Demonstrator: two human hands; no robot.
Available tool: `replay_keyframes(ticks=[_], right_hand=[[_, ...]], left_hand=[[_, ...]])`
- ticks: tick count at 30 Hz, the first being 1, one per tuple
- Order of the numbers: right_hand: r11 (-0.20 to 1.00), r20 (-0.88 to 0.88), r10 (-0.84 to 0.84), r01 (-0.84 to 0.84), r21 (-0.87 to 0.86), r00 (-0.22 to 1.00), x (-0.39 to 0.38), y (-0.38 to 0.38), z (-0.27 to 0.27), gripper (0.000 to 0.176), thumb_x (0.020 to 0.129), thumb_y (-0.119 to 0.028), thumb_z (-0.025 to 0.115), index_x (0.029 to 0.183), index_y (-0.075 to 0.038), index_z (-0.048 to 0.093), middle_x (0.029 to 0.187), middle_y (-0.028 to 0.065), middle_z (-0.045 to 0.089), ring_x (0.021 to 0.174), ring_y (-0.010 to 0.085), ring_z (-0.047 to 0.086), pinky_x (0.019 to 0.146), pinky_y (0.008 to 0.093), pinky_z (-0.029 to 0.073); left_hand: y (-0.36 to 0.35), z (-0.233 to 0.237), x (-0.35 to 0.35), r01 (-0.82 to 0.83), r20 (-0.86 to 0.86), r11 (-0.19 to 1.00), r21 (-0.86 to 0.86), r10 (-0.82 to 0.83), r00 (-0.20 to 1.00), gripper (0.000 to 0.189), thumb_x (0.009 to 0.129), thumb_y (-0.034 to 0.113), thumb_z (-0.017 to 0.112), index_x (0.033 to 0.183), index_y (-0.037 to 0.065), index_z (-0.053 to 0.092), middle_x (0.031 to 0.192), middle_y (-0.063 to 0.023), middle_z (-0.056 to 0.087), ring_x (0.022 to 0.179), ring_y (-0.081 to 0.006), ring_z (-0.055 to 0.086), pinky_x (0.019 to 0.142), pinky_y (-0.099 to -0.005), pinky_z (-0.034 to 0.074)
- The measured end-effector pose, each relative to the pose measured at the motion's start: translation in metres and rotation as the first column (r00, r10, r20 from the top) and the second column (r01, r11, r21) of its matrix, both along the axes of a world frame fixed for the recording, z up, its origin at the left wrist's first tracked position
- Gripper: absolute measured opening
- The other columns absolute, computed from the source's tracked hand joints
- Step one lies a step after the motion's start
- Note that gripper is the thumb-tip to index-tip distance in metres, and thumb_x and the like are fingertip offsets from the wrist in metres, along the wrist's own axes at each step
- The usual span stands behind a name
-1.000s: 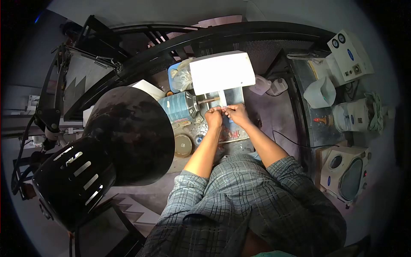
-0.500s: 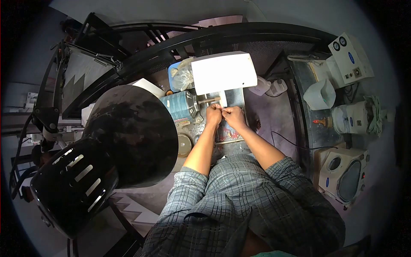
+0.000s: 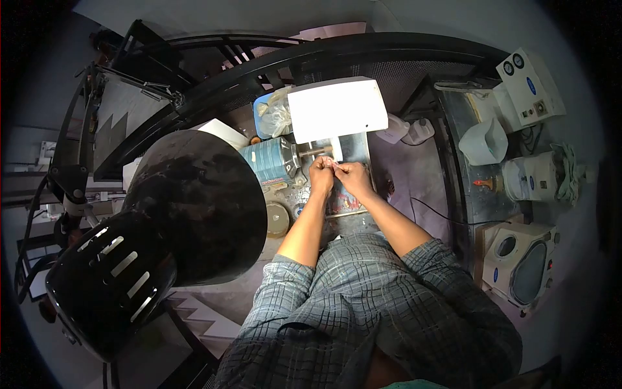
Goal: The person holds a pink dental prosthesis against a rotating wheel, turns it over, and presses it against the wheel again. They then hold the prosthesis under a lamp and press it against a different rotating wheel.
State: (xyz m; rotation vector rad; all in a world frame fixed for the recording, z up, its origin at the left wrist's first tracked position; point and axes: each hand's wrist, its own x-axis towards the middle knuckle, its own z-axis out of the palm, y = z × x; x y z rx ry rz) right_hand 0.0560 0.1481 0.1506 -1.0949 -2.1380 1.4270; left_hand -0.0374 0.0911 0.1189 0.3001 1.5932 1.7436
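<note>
Both hands meet just below the shaft end of a teal motor [image 3: 271, 161]. My left hand [image 3: 321, 175] is closed, its fingertips pinching a small pinkish-white piece [image 3: 334, 165]. From the right, my right hand [image 3: 352, 177] pinches at the same piece, which is too small to identify. The motor's spindle [image 3: 315, 152] points right, with a pale wheel [image 3: 336, 150] at its end, close above the fingers. A bright white cover [image 3: 337, 110] stands behind. Under the hands lies a red-stained metal tray [image 3: 346, 204].
A large black lamp [image 3: 194, 207] fills the left side. A blue bin [image 3: 262, 110] with plastic bags stands behind the motor. On the right bench are a gauge box [image 3: 531, 87], a white scoop-like container [image 3: 484, 144], a brush [image 3: 483, 184] and a beige machine [image 3: 518, 262].
Both hands stay together near the wheel, with the fingers shifted slightly. The small pinkish-white piece shows more clearly between them.
</note>
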Motion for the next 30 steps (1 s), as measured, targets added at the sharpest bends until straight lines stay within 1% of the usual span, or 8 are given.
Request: replay_keyframes(ticks=[3,11,15,18,23,25,28,30], right_hand=[[0.999,-0.004,-0.009,0.009,0.036,1.0,-0.001,-0.002,0.003,0.02,0.078,-0.019,0.058,0.075,0.0,0.063,0.049,0.0087,0.049,0.046,0.009,0.045,0.046,0.029,0.036],[0.999,0.123,-0.035,0.039,-0.032,0.992,-0.001,0.003,0.007,0.019,0.078,-0.02,0.059,0.077,-0.003,0.067,0.052,0.0082,0.056,0.047,0.0114,0.052,0.049,0.0293,0.04],[0.998,0.134,-0.049,0.054,-0.035,0.99,-0.001,0.005,0.014,0.018,0.078,-0.02,0.06,0.08,-0.004,0.067,0.054,0.0053,0.058,0.049,0.0092,0.053,0.05,0.0279,0.041],[0.997,0.127,-0.036,0.045,-0.066,0.991,-0.002,0.005,0.007,0.018,0.078,-0.02,0.06,0.081,-0.004,0.067,0.054,0.0042,0.059,0.05,0.0083,0.053,0.05,0.0273,0.041],[1.0,0.064,-0.019,0.021,-0.024,0.998,-0.001,0.006,-0.001,0.019,0.078,-0.021,0.061,0.083,-0.003,0.067,0.055,0.0029,0.058,0.05,0.0065,0.051,0.049,0.0253,0.04],[0.995,0.061,-0.01,0.016,-0.094,0.998,0.001,0.005,0.016,0.02,0.079,-0.02,0.061,0.082,-0.001,0.066,0.057,0.0039,0.059,0.051,0.0061,0.051,0.049,0.0248,0.04],[0.978,-0.01,-0.005,0.003,-0.206,1.0,0.002,0.009,-0.008,0.02,0.081,-0.02,0.059,0.081,-0.001,0.065,0.061,0.0051,0.061,0.054,0.0056,0.051,0.051,0.0251,0.04],[0.993,-0.01,0.005,-0.006,-0.114,1.0,0.003,0.008,-0.01,0.019,0.081,-0.018,0.058,0.08,0.0,0.065,0.062,0.0069,0.062,0.055,0.0087,0.054,0.052,0.0264,0.041]], left_hand=[[0.002,-0.001,-0.001,-0.01,0.01,1.0,0.028,0.01,1.0,0.017,0.089,0.009,0.049,0.075,0.001,0.055,0.067,-0.0015,0.054,0.059,-0.007,0.044,0.055,-0.022,0.037],[0.007,0.0,-0.002,0.034,-0.122,0.977,-0.213,-0.061,0.991,0.015,0.084,0.003,0.049,0.073,-0.002,0.057,0.069,-0.0048,0.059,0.059,-0.0104,0.049,0.054,-0.0251,0.04],[0.007,0.0,-0.002,0.013,-0.044,0.992,-0.123,-0.018,0.999,0.012,0.08,-0.001,0.048,0.072,-0.003,0.057,0.069,-0.0061,0.059,0.058,-0.0112,0.05,0.054,-0.0257,0.041],[0.006,-0.001,-0.001,-0.001,-0.149,0.972,-0.236,-0.036,0.988,0.012,0.077,-0.004,0.046,0.071,-0.003,0.056,0.069,-0.0069,0.059,0.059,-0.0118,0.051,0.054,-0.0249,0.041],[0.002,0.002,0.005,-0.066,-0.05,0.993,-0.099,0.061,0.997,0.014,0.084,0.0,0.047,0.073,-0.002,0.055,0.069,-0.0047,0.058,0.06,-0.0102,0.051,0.057,-0.0237,0.042],[-0.002,0.006,0.007,-0.073,-0.063,0.996,-0.057,0.069,0.996,0.015,0.086,0.001,0.047,0.075,-0.002,0.055,0.069,-0.0043,0.058,0.061,-0.0096,0.051,0.057,-0.0235,0.042],[-0.003,0.004,0.012,-0.105,-0.015,0.994,0.04,0.106,0.994,0.013,0.088,0.003,0.047,0.079,-0.001,0.055,0.071,-0.0041,0.059,0.061,-0.0089,0.051,0.058,-0.0229,0.043],[-0.004,-0.003,0.012,-0.118,0.077,0.984,0.133,0.109,0.991,0.01,0.088,0.001,0.047,0.083,-0.001,0.055,0.073,-0.0046,0.058,0.062,-0.0096,0.052,0.058,-0.0224,0.043]])
